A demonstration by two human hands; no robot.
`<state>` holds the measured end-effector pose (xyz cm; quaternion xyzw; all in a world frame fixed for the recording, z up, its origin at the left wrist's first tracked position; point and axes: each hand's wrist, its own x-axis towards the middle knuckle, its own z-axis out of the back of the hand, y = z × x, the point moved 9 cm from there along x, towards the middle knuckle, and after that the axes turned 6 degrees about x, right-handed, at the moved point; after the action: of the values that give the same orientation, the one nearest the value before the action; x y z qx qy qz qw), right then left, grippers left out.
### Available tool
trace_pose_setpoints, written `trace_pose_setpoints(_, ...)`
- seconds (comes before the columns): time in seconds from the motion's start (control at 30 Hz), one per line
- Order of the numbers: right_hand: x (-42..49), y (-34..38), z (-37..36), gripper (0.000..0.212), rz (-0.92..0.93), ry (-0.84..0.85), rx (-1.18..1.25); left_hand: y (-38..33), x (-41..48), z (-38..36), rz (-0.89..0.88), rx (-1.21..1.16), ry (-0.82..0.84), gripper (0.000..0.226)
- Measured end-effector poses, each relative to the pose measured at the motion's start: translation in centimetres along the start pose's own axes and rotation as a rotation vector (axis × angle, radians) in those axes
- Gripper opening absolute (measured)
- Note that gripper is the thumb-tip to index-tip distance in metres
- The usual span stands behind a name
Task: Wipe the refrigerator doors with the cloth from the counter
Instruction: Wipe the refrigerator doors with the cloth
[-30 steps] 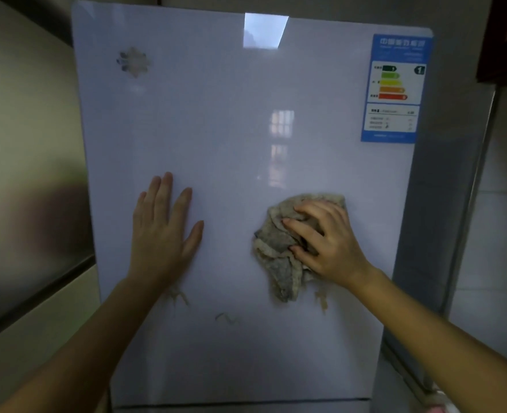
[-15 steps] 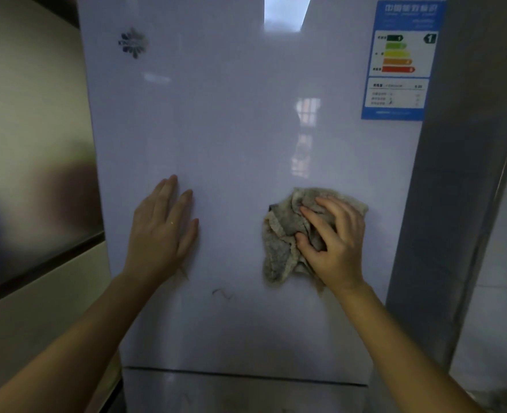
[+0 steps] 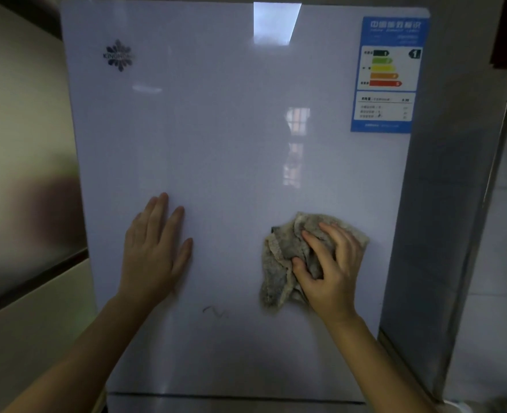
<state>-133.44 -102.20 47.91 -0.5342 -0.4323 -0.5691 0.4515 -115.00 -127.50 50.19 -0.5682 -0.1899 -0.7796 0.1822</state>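
Note:
The glossy white upper refrigerator door (image 3: 231, 138) fills the view. My right hand (image 3: 332, 269) presses a crumpled grey-beige cloth (image 3: 279, 263) flat against the door's lower right part, fingers curled into the fabric. My left hand (image 3: 153, 251) lies flat on the door to the left of the cloth, fingers spread and holding nothing. A small dark squiggle mark (image 3: 215, 312) shows on the door below and between the two hands. The seam to the lower door (image 3: 234, 396) runs along the bottom.
A blue energy label (image 3: 387, 74) is stuck at the door's top right and a flower logo (image 3: 118, 56) at the top left. The fridge's grey side panel (image 3: 443, 219) is on the right, beside a tiled wall (image 3: 505, 234). A beige wall (image 3: 22, 174) stands left.
The cloth and my right hand have shifted right and slightly down on the door. A brownish smear seen below the cloth a second ago no longer shows. My left hand stays flat.

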Motion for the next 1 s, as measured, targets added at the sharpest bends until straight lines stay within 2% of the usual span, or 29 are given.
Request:
trace_pose_setpoints(0.27, -3.3, 1.1, -1.3, 0.044, 0.136, 0.186, -0.018, -0.2, -0.2, -0.1, 0.020, -0.044, -0.027, 0.061)
trace_pose_setpoints(0.43, -6.4, -1.9, 1.7, 0.047, 0.002, 0.150, -0.050, -0.1, -0.3, -0.2, 0.000, -0.045, -0.039, 0.062)
trace_pose_setpoints(0.6, -4.6, -0.9, 0.6, 0.049, -0.086, 0.079, 0.004, 0.1, -0.3, -0.2, -0.015, -0.062, -0.033, 0.061)
trace_pose_setpoints(0.73, -2.8, 2.7, -2.1, 0.047, 0.025, 0.113, -0.011, 1.8, -0.9, 0.2, 0.000, -0.089, -0.044, 0.059)
trace_pose_setpoints(0.9, -4.1, 7.3, -6.8, 0.044, 0.239, 0.266, 0.014, 7.4, -4.7, 0.5, 0.171, -0.082, -0.042, 0.057)
trace_pose_setpoints(1.0, -3.2, 8.7, -7.9, 0.045, 0.292, 0.286, 0.023, 9.4, -8.7, -0.2, 0.218, -0.081, 0.010, 0.057)
